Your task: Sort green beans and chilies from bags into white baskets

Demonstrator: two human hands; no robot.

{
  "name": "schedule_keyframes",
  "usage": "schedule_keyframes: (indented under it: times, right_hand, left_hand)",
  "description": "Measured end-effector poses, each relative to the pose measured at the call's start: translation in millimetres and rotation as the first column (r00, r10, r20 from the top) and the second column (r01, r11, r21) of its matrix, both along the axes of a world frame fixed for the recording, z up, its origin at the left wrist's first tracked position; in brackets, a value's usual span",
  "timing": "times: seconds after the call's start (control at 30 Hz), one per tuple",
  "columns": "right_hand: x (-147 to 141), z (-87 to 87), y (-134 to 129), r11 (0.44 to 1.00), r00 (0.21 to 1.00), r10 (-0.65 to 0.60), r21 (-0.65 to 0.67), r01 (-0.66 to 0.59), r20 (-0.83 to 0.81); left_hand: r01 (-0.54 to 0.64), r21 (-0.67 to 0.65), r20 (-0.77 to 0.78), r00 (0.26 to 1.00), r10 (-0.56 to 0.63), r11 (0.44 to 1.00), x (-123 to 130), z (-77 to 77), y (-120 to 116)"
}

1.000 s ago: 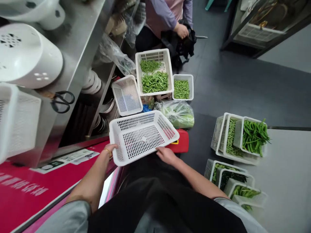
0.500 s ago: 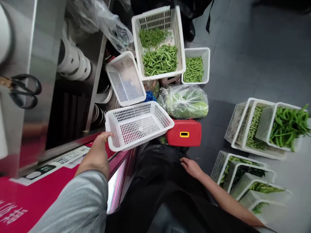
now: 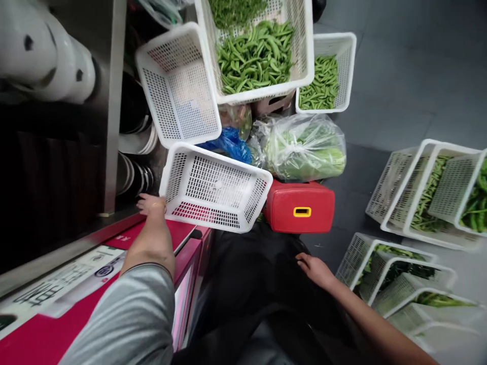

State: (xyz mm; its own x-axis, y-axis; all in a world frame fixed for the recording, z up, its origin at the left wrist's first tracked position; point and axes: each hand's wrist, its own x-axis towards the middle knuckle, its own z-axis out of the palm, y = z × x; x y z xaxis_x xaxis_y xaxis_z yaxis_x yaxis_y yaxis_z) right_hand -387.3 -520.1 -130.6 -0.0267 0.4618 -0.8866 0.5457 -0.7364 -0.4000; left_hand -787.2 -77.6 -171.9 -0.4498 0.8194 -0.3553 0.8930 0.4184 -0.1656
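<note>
My left hand (image 3: 150,204) lies just left of an empty white plastic basket (image 3: 216,188). Its fingers are spread, with nothing in them, and the thumb side is at or very near the basket's left corner; whether it touches is unclear. Over the black apron (image 3: 251,284), my right hand (image 3: 314,268) hangs with loosely bent fingers and holds nothing visible. A red box (image 3: 300,203) with a yellow-rimmed slot stands directly right of the basket. Behind the basket is a second white basket (image 3: 186,91), with a blue plastic bag (image 3: 232,144) beside it.
A large basket (image 3: 266,94) of green pods and a smaller basket (image 3: 325,109) of beans stand farther back. Bagged leafy greens (image 3: 304,147) lie behind the red box. Several vegetable baskets (image 3: 426,197) line the right. Stacked dishes (image 3: 133,175) fill the left shelf.
My left hand has let go of the basket's left rim and opened beside it. The basket has shifted and turned slightly. The view has moved closer; my right hand stays by the apron.
</note>
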Motion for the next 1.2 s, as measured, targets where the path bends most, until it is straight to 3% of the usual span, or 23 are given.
schedule_keyframes:
  times: [0.1, 0.17, 0.23, 0.3, 0.37, 0.47, 0.57, 0.67, 0.77, 0.87, 0.97, 1.1, 1.2]
  right_hand:
    - [4.2, -8.2, -5.8, 0.999, 1.0, -0.028, -0.026, 0.028, 0.007]
    - [5.7, -13.0, -5.8, 0.999, 0.999, -0.048, -0.024, 0.048, 0.008]
    - [8.3, -18.6, -3.1, 0.996, 0.996, -0.088, 0.003, 0.088, 0.023]
    - [13.5, -25.0, 0.7, 0.988, 0.987, -0.149, 0.044, 0.146, 0.067]
    - [21.1, -31.6, 2.9, 0.977, 0.972, -0.206, 0.083, 0.197, 0.117]
    - [33.0, -40.5, -2.4, 0.961, 0.958, -0.258, 0.134, 0.241, 0.127]
    - [38.3, -49.4, -19.2, 0.947, 0.951, -0.296, 0.159, 0.279, 0.089]
    - [31.1, -59.2, -40.5, 0.953, 0.956, -0.289, 0.112, 0.281, 0.057]
    - [15.7, -65.5, -55.5, 0.965, 0.967, -0.254, 0.068, 0.254, 0.0]
    - [8.7, -67.1, -60.5, 0.946, 0.953, -0.296, 0.117, 0.301, -0.058]
    - [22.0, -71.9, -61.2, 0.904, 0.914, -0.404, 0.166, 0.394, 0.028]
    - [48.2, -87.0, -66.3, 0.876, 0.866, -0.476, 0.173, 0.451, 0.155]
    - [47.7, -92.7, -70.6, 0.875, 0.871, -0.474, 0.178, 0.45, 0.13]
  left_hand:
    - [0.193, -0.002, -0.006, 0.981, -0.193, 0.981, 23.7, -4.6, -12.2]
    - [0.401, -0.076, 0.126, 0.912, -0.39, 0.913, 52.5, -11.7, -36.4]
    - [0.58, -0.172, 0.306, 0.8, -0.516, 0.796, 91.5, -25.5, -74.4]
    - [0.686, -0.238, 0.439, 0.708, -0.553, 0.688, 136.3, -45.5, -121.6]
    - [0.78, -0.386, 0.544, 0.623, -0.561, 0.492, 178.6, -68.4, -169.6]
    - [0.769, -0.501, 0.514, 0.633, -0.579, 0.397, 217.5, -101.2, -224.9]
    - [0.712, -0.575, 0.432, 0.682, -0.591, 0.402, 218.7, -126.4, -251.6]
    - [0.659, -0.611, 0.404, 0.736, -0.543, 0.438, 204.8, -138.4, -259.6]
    - [0.593, -0.659, 0.405, 0.798, -0.446, 0.463, 200.5, -135.5, -261.0]
    - [0.593, -0.642, 0.403, 0.801, -0.444, 0.486, 205.7, -123.9, -256.9]
    - [0.588, -0.615, 0.395, 0.807, -0.44, 0.526, 213.7, -115.4, -243.5]
    - [0.519, -0.577, 0.305, 0.853, -0.423, 0.631, 229.5, -117.5, -224.4]
    - [0.531, -0.56, 0.301, 0.846, -0.44, 0.636, 236.7, -117.6, -229.0]
